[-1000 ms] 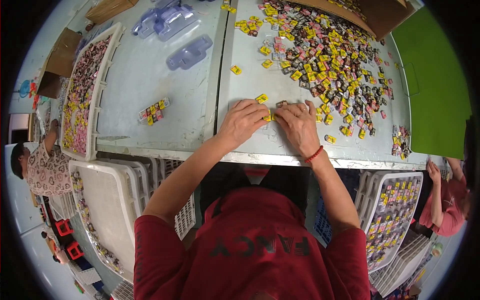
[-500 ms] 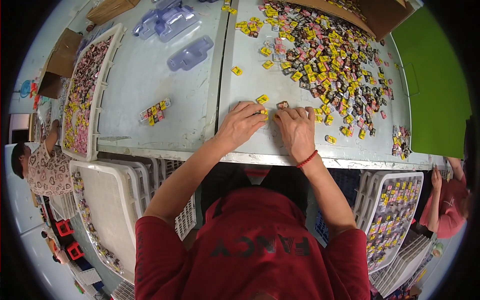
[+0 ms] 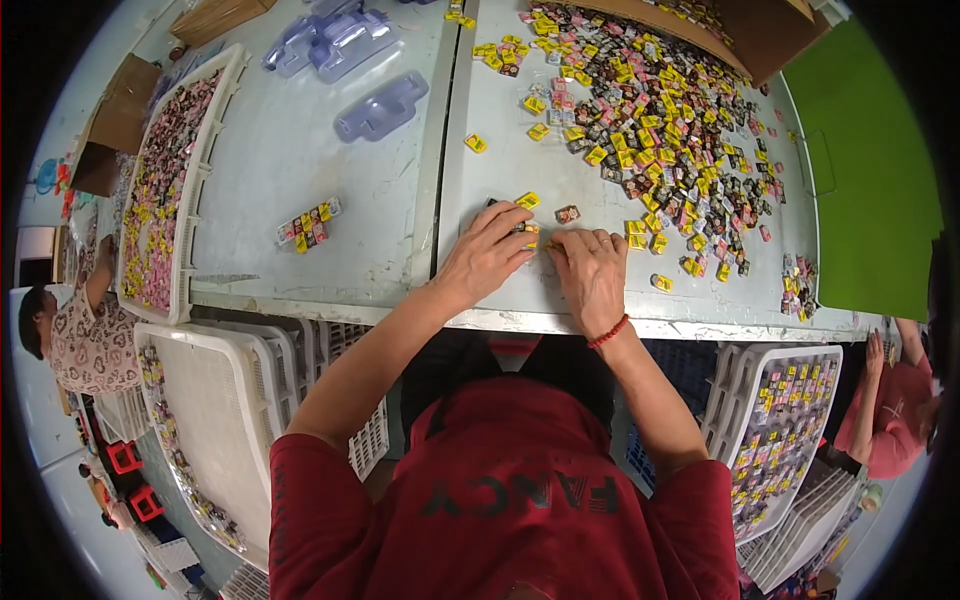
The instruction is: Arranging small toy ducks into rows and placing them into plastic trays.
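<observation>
My left hand (image 3: 488, 248) is closed over a small row of black and yellow pieces (image 3: 524, 233), which show past its fingertips on the table. Close by on the right, my right hand (image 3: 592, 270) has thumb and fingers pinched together. Whatever lies in that pinch is too small and covered to name. A yellow piece (image 3: 528, 200) sits just beyond the left fingers, and a brown-and-pink piece (image 3: 568, 213) lies apart from both hands, beyond the right one. A few yellow pieces (image 3: 637, 235) rest to the right of my right hand.
A wide heap of small pieces (image 3: 640, 130) covers the table's far right, below a cardboard box (image 3: 770, 40). Clear plastic trays (image 3: 382, 106) and a finished-looking row of pieces (image 3: 309, 225) lie left of the table seam. White crates (image 3: 205, 400) stand below. People work at both sides.
My right hand has drawn slightly back toward me, away from the brown-and-pink piece, which now shows fully. The left hand stays over its row, its fingers shifted a little.
</observation>
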